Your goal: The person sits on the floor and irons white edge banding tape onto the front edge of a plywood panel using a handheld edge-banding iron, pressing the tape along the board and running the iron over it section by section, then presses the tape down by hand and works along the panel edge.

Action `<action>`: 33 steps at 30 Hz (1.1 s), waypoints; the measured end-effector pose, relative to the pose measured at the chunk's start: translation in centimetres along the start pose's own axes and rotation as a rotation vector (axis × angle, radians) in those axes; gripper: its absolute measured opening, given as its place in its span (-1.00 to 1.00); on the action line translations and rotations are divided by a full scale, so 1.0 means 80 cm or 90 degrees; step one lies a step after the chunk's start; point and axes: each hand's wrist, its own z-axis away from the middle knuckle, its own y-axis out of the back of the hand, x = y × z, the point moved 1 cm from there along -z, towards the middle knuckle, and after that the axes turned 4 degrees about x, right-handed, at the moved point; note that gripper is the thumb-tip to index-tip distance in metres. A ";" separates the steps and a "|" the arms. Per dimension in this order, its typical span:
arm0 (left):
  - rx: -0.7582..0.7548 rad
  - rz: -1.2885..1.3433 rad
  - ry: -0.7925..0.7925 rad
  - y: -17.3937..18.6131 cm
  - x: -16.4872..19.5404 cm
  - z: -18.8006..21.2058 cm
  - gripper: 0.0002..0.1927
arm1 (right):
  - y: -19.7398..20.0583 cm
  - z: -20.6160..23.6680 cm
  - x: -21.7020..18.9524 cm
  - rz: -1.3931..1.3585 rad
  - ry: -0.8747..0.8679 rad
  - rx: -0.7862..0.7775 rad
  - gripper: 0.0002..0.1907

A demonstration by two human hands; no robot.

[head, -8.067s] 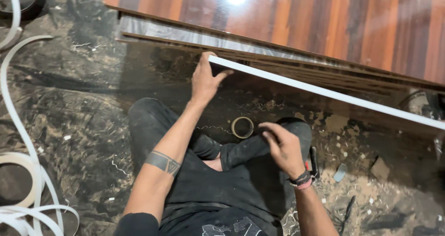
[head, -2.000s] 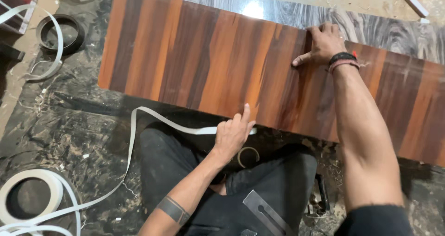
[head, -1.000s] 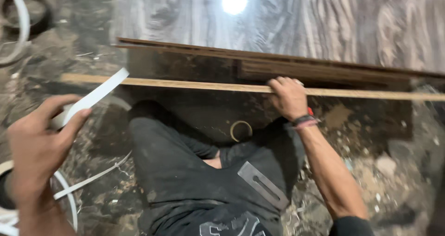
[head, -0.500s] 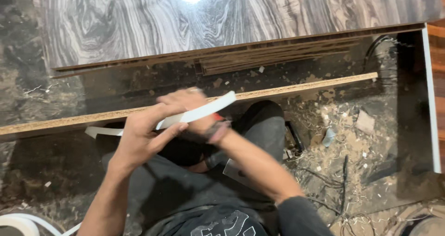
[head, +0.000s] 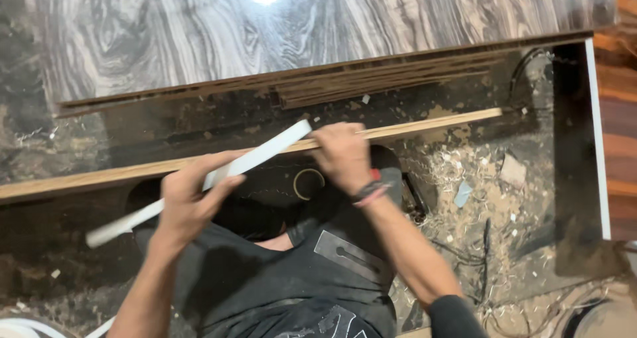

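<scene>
A white edge-banding strip [head: 259, 155] runs slanted from lower left up to the raw top edge of a board standing on its edge [head: 424, 122]. My left hand [head: 189, 198] pinches the strip near its middle. On the board's edge my right hand [head: 342, 155] is closed over the strip's upper end; it has a dark band with a red bit on the wrist. The board's edge stretches from the far left to right of centre, just above my knees in dark trousers.
Grey wood-grain laminate sheets [head: 318, 26] lie stacked beyond the board. A small tape ring [head: 308, 184] sits on the floor by my knee. A flat metal scraper [head: 348, 258] rests on my thigh. Shavings and debris [head: 478, 185] and a cable cover the floor at right.
Over the last second my left hand brought the strip from the far left to the board's edge and my right hand closed over its end. The view shifted slightly left.
</scene>
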 end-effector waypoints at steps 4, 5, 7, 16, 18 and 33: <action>-0.080 -0.117 -0.135 -0.058 0.029 -0.056 -0.66 | -0.047 -0.022 -0.069 -0.016 -0.053 -0.027 -0.85; -0.090 -0.146 -0.150 -0.066 0.034 -0.065 -0.67 | -0.050 -0.025 -0.077 -0.031 -0.050 -0.024 -0.85; -0.102 -0.132 -0.142 -0.074 0.038 -0.075 -0.69 | -0.048 -0.023 -0.075 -0.214 -0.175 -0.080 -0.84; -0.129 -0.137 -0.142 -0.107 0.002 -0.068 -0.70 | 0.079 0.011 0.035 -0.622 -0.347 0.139 -0.65; -0.139 -0.163 -0.151 -0.118 -0.005 -0.067 -0.70 | 0.095 0.009 0.040 -0.610 -0.356 0.045 -0.58; -0.211 -0.151 -0.051 -0.094 -0.012 -0.078 -0.59 | 0.162 0.019 0.136 0.027 -0.020 -0.091 -0.67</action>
